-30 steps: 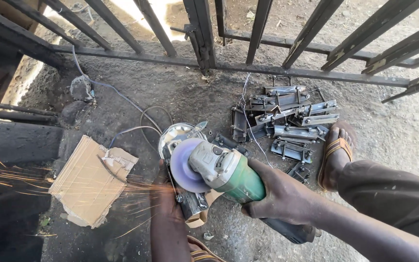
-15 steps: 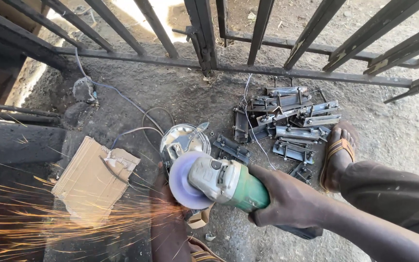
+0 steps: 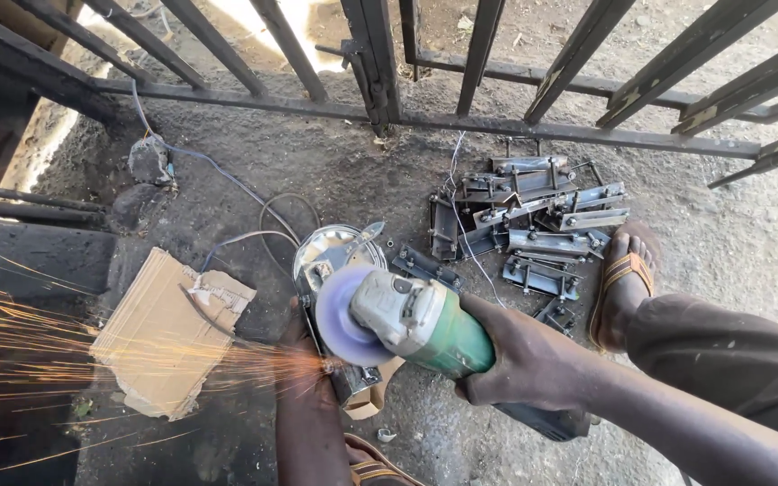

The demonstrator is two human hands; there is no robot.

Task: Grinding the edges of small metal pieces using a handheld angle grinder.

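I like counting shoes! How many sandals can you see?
2. One sandal is on the foot at right, beside the pile of metal parts. Another sandal peeks in at the bottom edge, partly cut off.

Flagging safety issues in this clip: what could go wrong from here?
The bare left hand steadies the small metal workpiece right beside the spinning disc of the green angle grinder; a slip could cut it. Orange sparks stream across the torn brown cardboard sheet, which might smoulder. The sandalled foot is exposed beside the pile of grey metal brackets.
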